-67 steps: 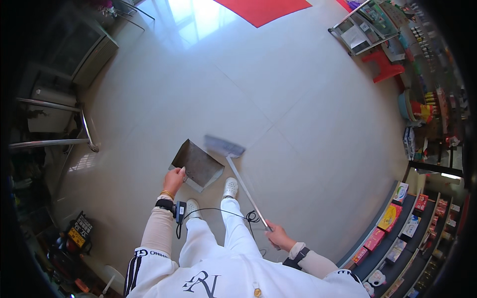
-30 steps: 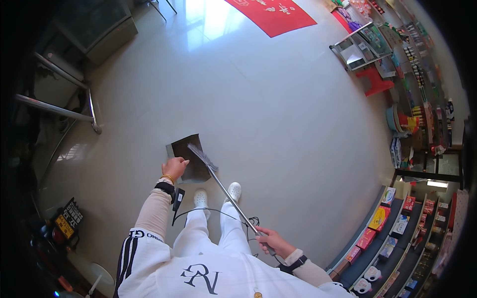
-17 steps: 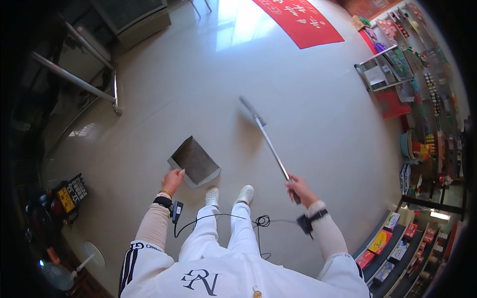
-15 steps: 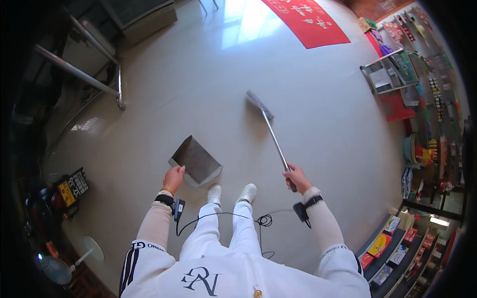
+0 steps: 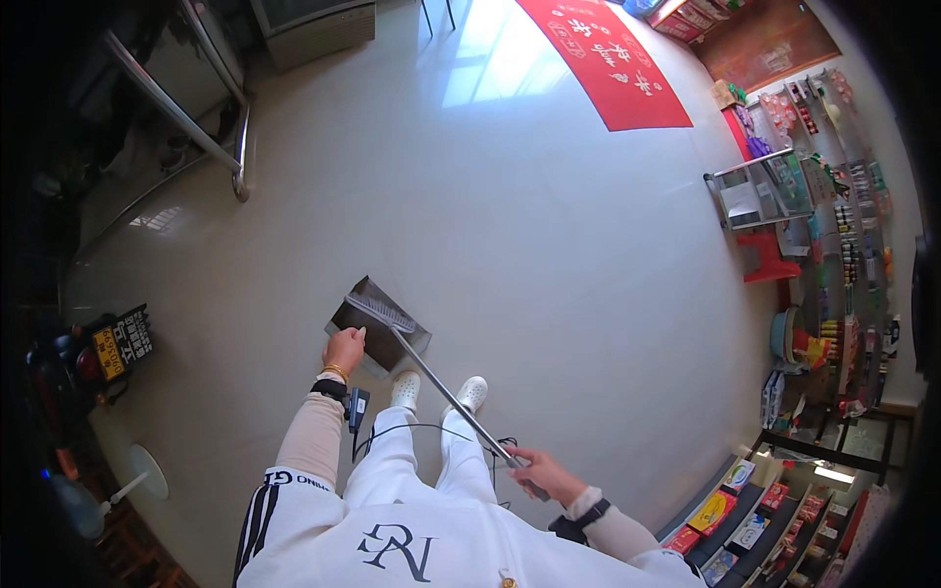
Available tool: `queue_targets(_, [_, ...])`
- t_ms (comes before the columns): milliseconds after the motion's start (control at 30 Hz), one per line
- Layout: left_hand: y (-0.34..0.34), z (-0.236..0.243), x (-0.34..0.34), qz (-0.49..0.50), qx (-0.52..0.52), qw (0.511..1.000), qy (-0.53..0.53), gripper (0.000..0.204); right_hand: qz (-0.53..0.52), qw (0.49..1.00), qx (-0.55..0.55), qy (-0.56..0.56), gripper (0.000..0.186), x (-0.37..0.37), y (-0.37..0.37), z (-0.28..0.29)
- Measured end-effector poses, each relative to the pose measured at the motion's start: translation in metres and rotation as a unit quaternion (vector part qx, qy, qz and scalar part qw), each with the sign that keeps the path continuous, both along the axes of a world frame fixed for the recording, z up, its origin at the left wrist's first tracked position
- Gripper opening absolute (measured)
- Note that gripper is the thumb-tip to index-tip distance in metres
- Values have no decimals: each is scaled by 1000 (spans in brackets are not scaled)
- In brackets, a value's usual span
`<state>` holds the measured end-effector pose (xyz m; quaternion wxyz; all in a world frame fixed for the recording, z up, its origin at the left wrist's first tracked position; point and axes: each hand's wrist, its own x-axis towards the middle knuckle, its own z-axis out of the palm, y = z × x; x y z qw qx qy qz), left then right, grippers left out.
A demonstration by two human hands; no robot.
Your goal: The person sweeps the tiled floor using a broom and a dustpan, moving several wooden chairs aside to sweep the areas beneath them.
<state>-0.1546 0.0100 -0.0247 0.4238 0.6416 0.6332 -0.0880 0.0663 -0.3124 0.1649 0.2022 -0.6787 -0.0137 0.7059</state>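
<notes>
At the far left, the rear of a dark vehicle [image 5: 88, 367] shows a yellow plate and red lamp, with a white disc [image 5: 150, 471] on a pale stem just beyond it and a bent metal rail [image 5: 162, 98] higher up. Next along, at the top, a cabinet [image 5: 323, 37] stands on the pale floor [image 5: 480, 225]. The left hand [image 5: 344, 351], strapped at the wrist beside a small dark box [image 5: 358, 410], is closed at the near-left side of a metal dustpan [image 5: 380, 345], thumb and fingers drawn together on a grip the hand itself hides. The dustpan is ahead of two white shoes [image 5: 405, 390]. A grey-bristled broom [image 5: 446, 390] slants from it toward the lower right; its head lies across the pan's interior, though I cannot tell whether the bristles touch the metal. The right hand [image 5: 547, 477] wraps its fingers around the dark upper end of the broom's handle. Farther right, a red mat [image 5: 618, 73] with pale lettering lies near the top, then come shelves of small boxes [image 5: 714, 512] at the lower edge, a metal-framed glass case [image 5: 763, 191] and a red stool [image 5: 767, 259].
</notes>
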Motion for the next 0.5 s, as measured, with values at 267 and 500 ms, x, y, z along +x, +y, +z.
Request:
queue_targets(267, [-2,1,-31,-7,-1,1000,-19,35,-62,992,8,-105,51,40,-29,11])
queue_targets(500, [-8,-3,-84,-7,-6,1000,-8,33,-71,976,2,-206,58,68,17,-54])
